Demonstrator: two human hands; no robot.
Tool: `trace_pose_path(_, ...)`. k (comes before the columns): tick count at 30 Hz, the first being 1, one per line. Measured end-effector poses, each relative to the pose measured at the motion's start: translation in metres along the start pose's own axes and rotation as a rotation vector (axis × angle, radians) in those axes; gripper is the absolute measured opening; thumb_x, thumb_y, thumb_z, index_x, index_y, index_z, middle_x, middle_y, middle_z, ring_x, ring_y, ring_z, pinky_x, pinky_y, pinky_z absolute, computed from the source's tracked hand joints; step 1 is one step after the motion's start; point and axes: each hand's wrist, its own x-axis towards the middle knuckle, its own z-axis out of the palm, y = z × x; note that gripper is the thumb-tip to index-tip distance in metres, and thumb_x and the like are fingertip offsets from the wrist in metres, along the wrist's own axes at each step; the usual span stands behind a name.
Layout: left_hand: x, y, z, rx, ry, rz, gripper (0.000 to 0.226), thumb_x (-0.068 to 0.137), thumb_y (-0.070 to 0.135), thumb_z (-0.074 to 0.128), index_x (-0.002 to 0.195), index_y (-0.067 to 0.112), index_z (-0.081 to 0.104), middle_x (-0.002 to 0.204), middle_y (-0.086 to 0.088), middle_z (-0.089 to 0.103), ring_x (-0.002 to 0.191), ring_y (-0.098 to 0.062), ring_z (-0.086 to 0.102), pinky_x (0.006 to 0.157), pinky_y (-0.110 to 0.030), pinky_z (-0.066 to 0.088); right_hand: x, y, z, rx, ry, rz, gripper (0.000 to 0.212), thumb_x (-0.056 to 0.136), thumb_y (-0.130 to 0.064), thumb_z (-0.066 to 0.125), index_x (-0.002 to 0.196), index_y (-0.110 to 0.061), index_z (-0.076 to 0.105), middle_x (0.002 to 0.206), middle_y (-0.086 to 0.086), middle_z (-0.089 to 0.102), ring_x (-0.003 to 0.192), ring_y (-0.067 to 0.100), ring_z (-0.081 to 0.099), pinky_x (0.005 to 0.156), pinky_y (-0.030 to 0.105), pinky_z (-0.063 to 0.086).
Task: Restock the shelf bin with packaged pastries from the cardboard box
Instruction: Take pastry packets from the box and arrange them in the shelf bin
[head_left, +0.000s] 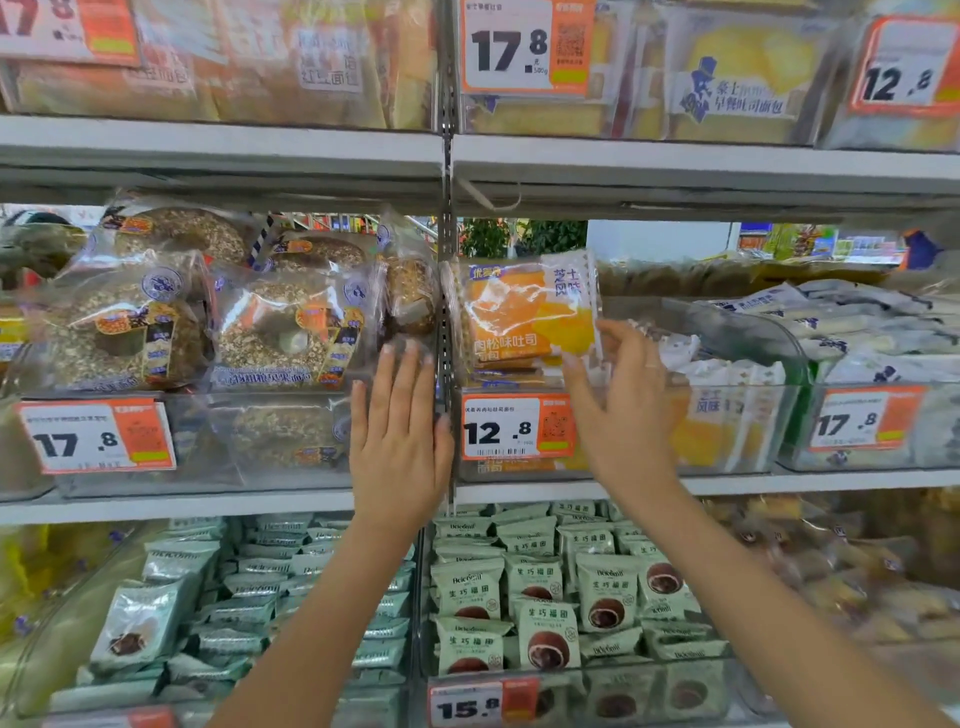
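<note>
Reaching up at the centre of the frame, a person's two bare arms stretch toward the middle shelf of a grocery display. The left hand (397, 431) is released, fingers straight and together, its palm laid flat against the clear plastic front of the bin of seeded ring-shaped breads (208, 332), right beside the grey metal shelf upright (445, 312). It holds nothing.

The right hand (621, 400), just right of centre, has its fingers curled loosely, the fingertips touching the lower right corner of an orange and yellow plastic-wrapped toast packet (527, 312). Whether it truly pinches the packet or only steadies it cannot be told. The packet stands upright at the left end of the clear plastic shelf bin (737, 447), above more packets of the same kind.

An orange-framed price tag (517, 428) on that bin reads "12.8". At lower left of the middle shelf a matching tag (96, 436) reads "17.8", and another at far right (865, 418) reads "17.8". On the top shelf, tags read "17.8" at centre (524, 49) and "12.8" at upper right (906, 73).

Along the bottom of the frame lie pale green sachets (550, 597) printed "Beleomil", each picturing a brown round pastry, over a tag (480, 704) reading "15.8".
</note>
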Motion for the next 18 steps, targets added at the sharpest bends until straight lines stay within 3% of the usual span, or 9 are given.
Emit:
trace_pose_path(3, -0.047, 0.016, -0.016, -0.189, -0.09, -0.044, 0.054, 0.098, 0.022, 0.027, 0.147, 0.001, 0.02, 0.155, -0.013, 0.017, 0.147, -0.021, 0.004, 0.12, -0.04, 0.002, -0.055, 0.007, -0.003, 0.07, 0.11, -0.104, 0.029, 0.096, -0.03, 0.045, 0.118, -0.012, 0.049, 0.118, -0.002, 0.045, 0.115, 0.014, 0.04, 0.1, 0.027, 0.032)
trace_pose_path(6, -0.124, 0.039, -0.034, -0.342, -0.215, -0.077, 0.051, 0.096, 0.018, 0.03, 0.144, 0.002, 0.028, 0.152, -0.016, 0.027, 0.144, -0.027, 0.019, 0.119, -0.045, 0.011, -0.124, 0.026, 0.002, 0.097, 0.085, -0.087, 0.018, 0.094, -0.024, 0.044, 0.109, -0.016, 0.049, 0.109, -0.008, 0.045, 0.105, 0.009, 0.044, 0.095, 0.017, 0.033)
trace_pose_path(9, -0.201, 0.06, -0.045, -0.453, -0.388, -0.045, 0.035, 0.092, 0.018, 0.04, 0.125, 0.008, 0.046, 0.129, -0.016, 0.05, 0.123, -0.029, 0.045, 0.105, -0.046, 0.036, -0.201, 0.055, 0.013, 0.082, -0.146, 0.05, 0.015, 0.094, -0.028, 0.042, 0.107, -0.024, 0.047, 0.102, -0.013, 0.046, 0.098, 0.005, 0.048, 0.089, 0.009, 0.034)
trace_pose_path(13, -0.292, 0.069, -0.048, -0.477, -0.859, -0.021, 0.027, 0.082, 0.018, 0.045, 0.105, 0.011, 0.058, 0.103, -0.008, 0.061, 0.091, -0.024, 0.059, 0.077, -0.032, 0.048, -0.303, 0.103, 0.025, -0.036, -0.536, 0.268, 0.018, 0.092, -0.014, 0.053, 0.11, -0.014, 0.051, 0.101, -0.006, 0.051, 0.101, 0.014, 0.053, 0.086, 0.014, 0.036)
trace_pose_path(15, -0.33, 0.065, -0.05, -0.411, -1.141, -0.098, 0.031, 0.081, 0.017, 0.048, 0.109, 0.012, 0.059, 0.104, -0.006, 0.062, 0.094, -0.025, 0.061, 0.079, -0.032, 0.049, -0.346, 0.125, 0.029, -0.128, -0.737, 0.402, 0.026, 0.091, -0.015, 0.054, 0.117, -0.014, 0.05, 0.111, 0.001, 0.054, 0.107, 0.018, 0.053, 0.089, 0.025, 0.042)
trace_pose_path(18, -0.384, 0.054, -0.051, -0.21, -1.49, -0.206, 0.037, 0.095, 0.023, 0.041, 0.131, 0.017, 0.043, 0.129, -0.003, 0.05, 0.12, -0.024, 0.046, 0.096, -0.035, 0.038, -0.399, 0.155, 0.036, -0.26, -1.068, 0.673, 0.036, 0.091, -0.024, 0.055, 0.124, -0.019, 0.042, 0.12, 0.004, 0.052, 0.11, 0.023, 0.053, 0.091, 0.038, 0.048)
